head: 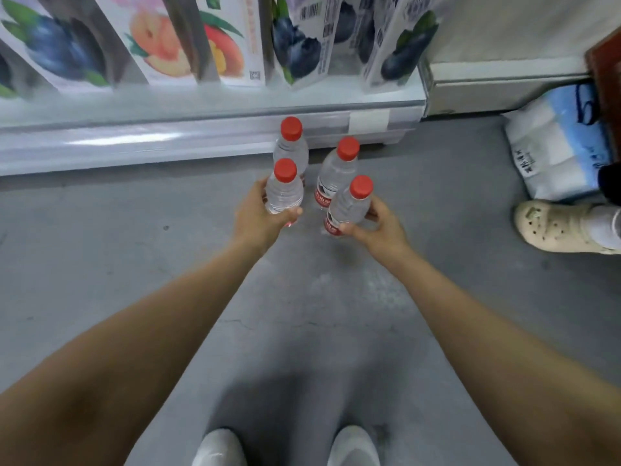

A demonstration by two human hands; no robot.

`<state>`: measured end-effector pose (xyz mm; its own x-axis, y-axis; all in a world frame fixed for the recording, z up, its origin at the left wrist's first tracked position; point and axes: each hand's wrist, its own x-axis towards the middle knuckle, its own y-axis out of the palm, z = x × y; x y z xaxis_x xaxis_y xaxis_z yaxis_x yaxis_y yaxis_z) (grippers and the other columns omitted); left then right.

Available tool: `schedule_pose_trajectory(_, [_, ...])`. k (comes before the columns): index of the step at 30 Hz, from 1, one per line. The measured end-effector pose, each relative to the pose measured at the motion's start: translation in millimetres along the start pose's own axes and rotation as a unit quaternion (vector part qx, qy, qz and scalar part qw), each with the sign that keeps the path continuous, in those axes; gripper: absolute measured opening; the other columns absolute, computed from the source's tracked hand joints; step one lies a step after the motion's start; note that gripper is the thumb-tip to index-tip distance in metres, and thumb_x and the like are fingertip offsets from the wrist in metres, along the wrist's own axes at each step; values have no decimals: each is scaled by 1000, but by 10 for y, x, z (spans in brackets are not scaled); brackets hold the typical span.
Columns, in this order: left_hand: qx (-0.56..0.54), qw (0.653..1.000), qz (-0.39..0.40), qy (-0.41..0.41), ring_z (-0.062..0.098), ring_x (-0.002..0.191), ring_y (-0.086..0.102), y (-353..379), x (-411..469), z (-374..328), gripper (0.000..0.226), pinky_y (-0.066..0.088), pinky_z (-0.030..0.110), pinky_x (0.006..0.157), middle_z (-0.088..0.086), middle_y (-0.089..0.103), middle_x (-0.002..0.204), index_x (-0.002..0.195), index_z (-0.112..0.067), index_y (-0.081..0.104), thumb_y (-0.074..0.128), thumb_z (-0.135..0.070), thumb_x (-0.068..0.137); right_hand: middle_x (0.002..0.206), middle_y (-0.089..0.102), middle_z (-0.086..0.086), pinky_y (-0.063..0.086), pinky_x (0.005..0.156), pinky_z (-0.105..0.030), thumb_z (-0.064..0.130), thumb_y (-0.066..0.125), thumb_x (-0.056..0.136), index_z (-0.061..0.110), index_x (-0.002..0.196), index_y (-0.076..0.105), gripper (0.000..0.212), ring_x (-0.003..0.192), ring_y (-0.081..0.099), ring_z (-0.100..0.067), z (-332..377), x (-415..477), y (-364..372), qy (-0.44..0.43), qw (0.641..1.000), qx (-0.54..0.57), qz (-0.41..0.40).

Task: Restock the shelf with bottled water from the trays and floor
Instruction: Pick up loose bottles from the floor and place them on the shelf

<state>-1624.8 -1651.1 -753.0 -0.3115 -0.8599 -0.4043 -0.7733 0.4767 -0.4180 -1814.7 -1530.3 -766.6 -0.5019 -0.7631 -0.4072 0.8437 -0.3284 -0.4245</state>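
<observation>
Several clear water bottles with red caps stand on the grey floor in front of the bottom shelf (208,129). My left hand (257,218) grips the near left bottle (284,190) around its body. My right hand (378,228) grips the near right bottle (349,205) low on its body, by the red label. Behind them stand a far left bottle (290,146) and a far right bottle (337,169), both untouched. All are upright or slightly tilted.
Cartons printed with fruit (161,42) line the shelf above. A wrapped pack of water bottles (554,153) lies on the floor at the right, next to another person's foot in a cream clog (557,227). My own white shoes (285,447) show at the bottom.
</observation>
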Motion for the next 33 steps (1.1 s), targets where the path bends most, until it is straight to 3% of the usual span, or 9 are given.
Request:
schedule_pose_trajectory(2, [-14,1000,2,4,6,105,50,28,44,56,75,37,23,91,-8,57,123,140,-18,45,85,-25,77,127,67,9,49,106,-37,41,87,66,29,131,60,72,121,61,-12,-38,36,24,-1,1000,1,5])
schedule_pose_trajectory(7, [-52,998,32,21,-3,101,59,-53,97,224,73,44,14,84,-14,61,117,128,-25,48,90,-30,70,120,65,21,49,107,-39,27,93,67,42,115,57,62,120,61,-11,-102,38,27,-2,999,47,5])
schedule_pose_trajectory(10, [-119,991,61,-29,6,105,64,-157,-17,335,70,51,23,85,-9,65,120,129,-22,49,89,-29,71,120,70,11,52,103,-38,32,95,62,29,118,59,67,117,65,-12,-144,-92,61,27,996,81,35])
schedule_pose_trajectory(12, [-160,982,75,-68,2,100,65,-193,-161,452,64,52,19,76,-11,66,116,129,-22,50,85,-28,75,114,74,6,56,94,-34,26,96,62,19,121,59,70,109,70,-12,-243,-228,144,61,990,117,57])
schedule_pose_trajectory(17, [-186,963,116,-159,19,100,70,-204,-426,829,69,55,34,80,-1,71,113,122,-21,56,79,-52,65,102,76,3,58,82,-27,12,86,73,8,114,58,50,96,73,-13,-484,-593,460,115,980,132,99])
schedule_pose_trajectory(24, [-245,915,119,-298,33,93,73,-245,-838,783,91,58,53,86,15,71,112,129,-15,49,81,-67,62,106,74,-5,60,86,-37,28,83,82,10,116,59,45,99,73,-22,-248,-982,574,204,958,168,111])
schedule_pose_trajectory(27, [-259,897,119,-339,34,95,72,-368,-1179,539,99,57,54,88,16,71,112,126,-15,52,81,-71,50,108,75,-8,60,91,-44,44,82,72,12,114,60,57,100,74,-26,36,-1240,507,233,947,198,95])
schedule_pose_trajectory(30, [-274,884,130,-356,33,98,73,-576,-1562,202,101,56,55,90,14,73,112,128,-15,54,77,-72,49,109,76,-10,60,91,-46,42,79,79,9,117,61,54,100,74,-28,379,-1544,386,258,937,218,89])
schedule_pose_trajectory(33, [-293,874,129,-365,34,101,72,-835,-1915,-159,102,54,56,94,15,73,113,131,-14,55,77,-73,51,108,77,-8,60,92,-48,50,81,69,11,118,62,66,99,75,-27,807,-1861,200,281,928,224,99])
